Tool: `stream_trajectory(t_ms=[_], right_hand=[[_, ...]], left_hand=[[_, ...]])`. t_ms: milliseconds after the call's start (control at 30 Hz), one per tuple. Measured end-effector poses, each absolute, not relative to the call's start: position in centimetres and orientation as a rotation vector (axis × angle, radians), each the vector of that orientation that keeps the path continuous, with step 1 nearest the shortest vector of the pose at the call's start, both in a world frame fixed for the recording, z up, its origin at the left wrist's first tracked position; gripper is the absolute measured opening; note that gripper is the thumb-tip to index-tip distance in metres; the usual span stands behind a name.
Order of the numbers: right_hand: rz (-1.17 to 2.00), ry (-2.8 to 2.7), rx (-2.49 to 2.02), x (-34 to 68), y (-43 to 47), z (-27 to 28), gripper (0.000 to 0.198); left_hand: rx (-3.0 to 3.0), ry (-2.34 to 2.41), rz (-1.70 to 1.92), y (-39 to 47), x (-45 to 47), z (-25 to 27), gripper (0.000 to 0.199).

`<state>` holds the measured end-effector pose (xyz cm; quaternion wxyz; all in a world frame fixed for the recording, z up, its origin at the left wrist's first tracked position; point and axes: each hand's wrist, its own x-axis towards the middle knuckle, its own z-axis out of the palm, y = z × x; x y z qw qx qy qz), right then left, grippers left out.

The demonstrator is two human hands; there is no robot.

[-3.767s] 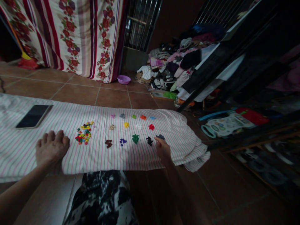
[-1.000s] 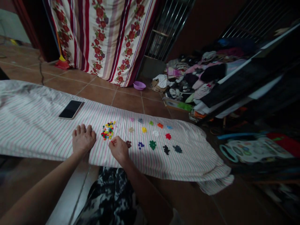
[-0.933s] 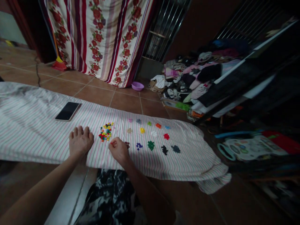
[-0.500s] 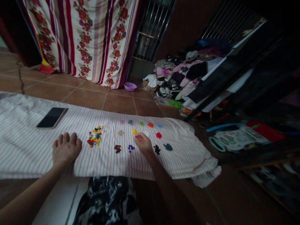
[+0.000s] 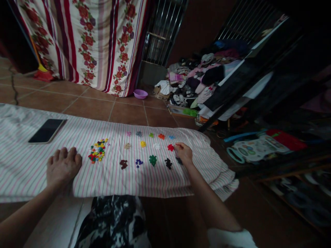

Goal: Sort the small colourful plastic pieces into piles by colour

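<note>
My left hand [image 5: 64, 165] lies flat on the striped cloth [image 5: 103, 182], fingers stretched out and holding nothing. Just right of it is a mixed heap of small coloured pieces [image 5: 98, 151]. Over at the right, my right hand [image 5: 184, 153] is closed in a pinch, fingertips beside the pile of red pieces [image 5: 170, 147]; whether a piece is between them is hidden. Partly covered by that hand is a dark grey pile [image 5: 179, 160]. Single-colour piles stand in rows, among them white [image 5: 156, 146], yellow [image 5: 143, 144], green [image 5: 152, 160], black [image 5: 168, 163] and brown [image 5: 123, 164].
A phone [image 5: 47, 131] rests on the cloth at the left. Beyond the cloth are a purple basin [image 5: 140, 94], a floral curtain [image 5: 103, 44] and a heap of clothes [image 5: 199, 75]. A white and red plastic toy [image 5: 258, 146] is at the right.
My right hand, with a small red piece at its fingertips before, has moved right from the yellow pile to the red one, uncovering the green and white piles. My left hand stays flat.
</note>
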<state>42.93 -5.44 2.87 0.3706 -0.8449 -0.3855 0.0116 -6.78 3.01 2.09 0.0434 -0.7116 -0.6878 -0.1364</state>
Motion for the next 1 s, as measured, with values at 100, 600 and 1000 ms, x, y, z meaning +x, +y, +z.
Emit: stream_trajectory(t_ms=[100,600,1000], right_hand=[[0.025,-1.010,-2.219,44.1,-5.0,2.6,0.022],[0.078,-1.184,-2.291,44.8,-3.6,1.0,0.030],[0.022,-1.189,-2.189,43.4,-4.2,2.1,0.028]], left_hand=[[-2.176,-2.122,-0.373,3.0,-6.7,2.1,0.049],[-2.212,-2.095,-0.295,2.7,-6.5,3.2,0.053],[-2.139,-2.133,-0.254,3.2,-6.6,2.4,0.047]])
